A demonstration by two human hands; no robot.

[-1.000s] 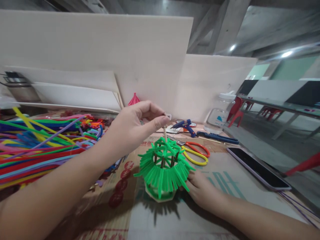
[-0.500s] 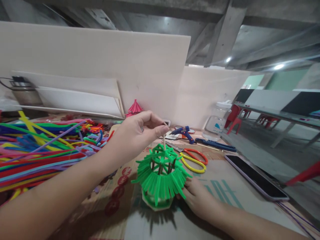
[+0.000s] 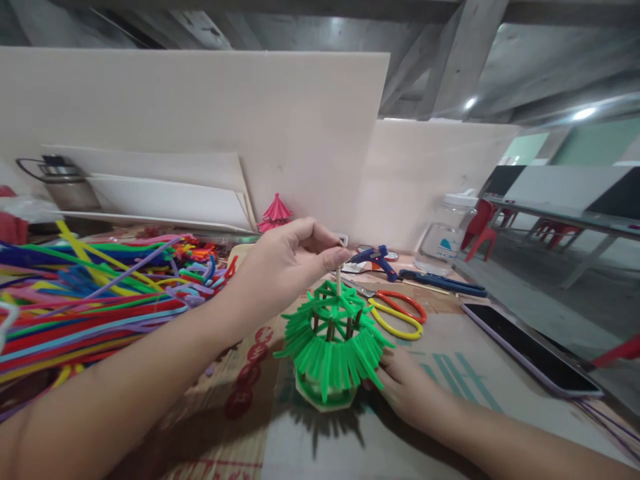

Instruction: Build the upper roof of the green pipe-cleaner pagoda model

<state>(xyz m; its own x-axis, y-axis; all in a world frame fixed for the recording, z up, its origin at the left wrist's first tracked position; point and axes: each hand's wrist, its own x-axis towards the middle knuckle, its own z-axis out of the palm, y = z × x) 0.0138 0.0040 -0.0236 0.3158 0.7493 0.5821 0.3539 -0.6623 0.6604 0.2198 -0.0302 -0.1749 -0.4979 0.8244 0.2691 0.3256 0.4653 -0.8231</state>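
Note:
A small green pagoda model (image 3: 336, 357) with a fringed roof of pipe cleaners stands on a pale polygonal base (image 3: 327, 403). Brown posts show inside its upper tier. From its top rises a thin wooden stick (image 3: 339, 283), pinched between the thumb and fingers of my left hand (image 3: 295, 257). Low on the right side, my right hand (image 3: 403, 387) is closed at the model's base, its fingertips partly hidden behind the green fringe.
Loose coloured pipe cleaners (image 3: 100, 313) cover the left side. Behind the model lie scissors (image 3: 400, 323), a blue glue gun (image 3: 377, 260) and dark-blue-handled pliers (image 3: 445, 283). A phone (image 3: 530, 350) rests at right, near a clear bottle (image 3: 445, 233). A pink model (image 3: 275, 213) stands at the back.
The whole scene has shifted a little to the right in view as the camera turned. Both hands keep the same hold on the stick and the model.

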